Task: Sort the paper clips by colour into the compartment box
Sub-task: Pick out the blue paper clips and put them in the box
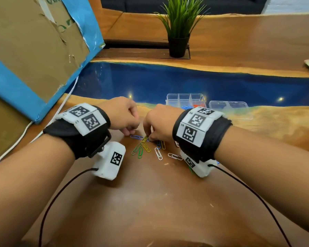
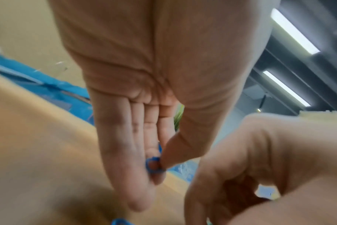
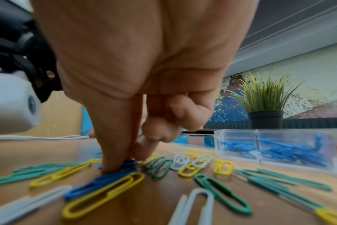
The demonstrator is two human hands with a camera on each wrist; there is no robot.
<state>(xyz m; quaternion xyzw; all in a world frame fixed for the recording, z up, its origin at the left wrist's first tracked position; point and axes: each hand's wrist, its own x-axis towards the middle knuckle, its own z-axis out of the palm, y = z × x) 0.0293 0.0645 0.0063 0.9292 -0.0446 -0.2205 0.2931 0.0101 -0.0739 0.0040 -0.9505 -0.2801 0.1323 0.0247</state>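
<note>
Two grips work low over the tabletop (image 1: 150,202). Left grip (image 1: 122,114) pinches a blue clip (image 2: 152,165) between thumb and fingertip. Right grip (image 1: 159,122) pinches, seemingly, a second blue clip (image 3: 128,164) lying among loose clips (image 1: 144,147). Compartment box (image 1: 185,99) sits just beyond, with blue clips inside.

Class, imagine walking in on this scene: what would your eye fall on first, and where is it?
The bright loose clips scattered on the table between the hands stand out first. The right hand pinches a blue clip among them, while the left hand holds a second blue clip. Just beyond sits the clear box, with sorted clips in blue and red.
</note>
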